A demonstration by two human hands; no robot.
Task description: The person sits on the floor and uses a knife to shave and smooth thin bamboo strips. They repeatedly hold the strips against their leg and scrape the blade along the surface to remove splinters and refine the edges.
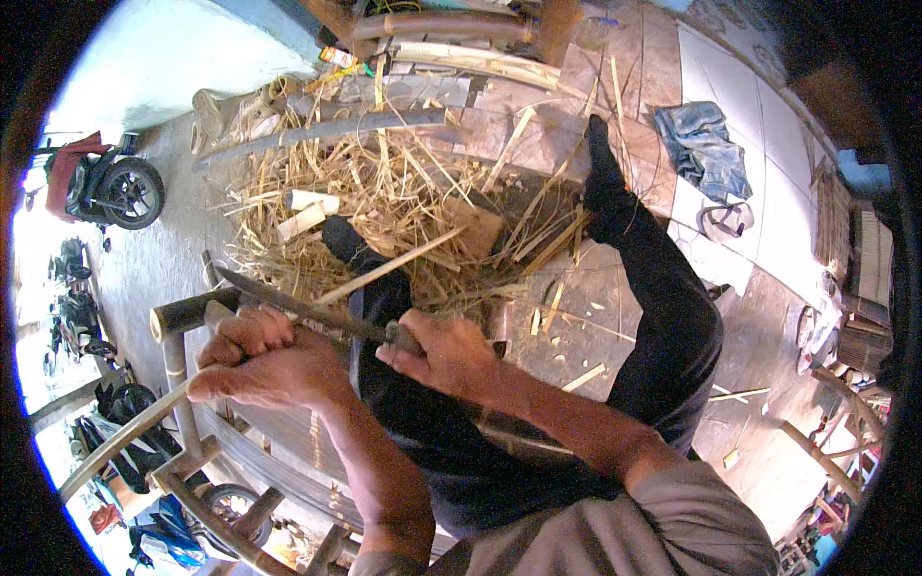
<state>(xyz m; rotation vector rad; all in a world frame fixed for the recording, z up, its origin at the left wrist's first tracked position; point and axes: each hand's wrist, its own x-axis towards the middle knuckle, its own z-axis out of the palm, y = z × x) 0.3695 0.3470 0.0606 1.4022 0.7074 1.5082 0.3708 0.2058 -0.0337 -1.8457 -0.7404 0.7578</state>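
Observation:
My right hand [442,353] is closed round the handle of a long dark-bladed knife [307,309], its blade pointing left just beyond my left hand. My left hand [264,360] is closed on a long pale bamboo strip [120,442], which runs out to the lower left behind the hand. Another length of strip [399,264], apparently the same piece, comes out past the blade toward the upper right. The blade lies across the strip's line; whether it cuts into it I cannot tell. Both hands are above my dark-trousered leg [384,312].
A heap of shavings and split bamboo [375,182] covers the floor ahead. Left of my hands stands a bamboo frame [178,374] with a cut pole end. Jeans cloth [701,149] lies at the upper right. Motorbikes [120,192] are parked at the left.

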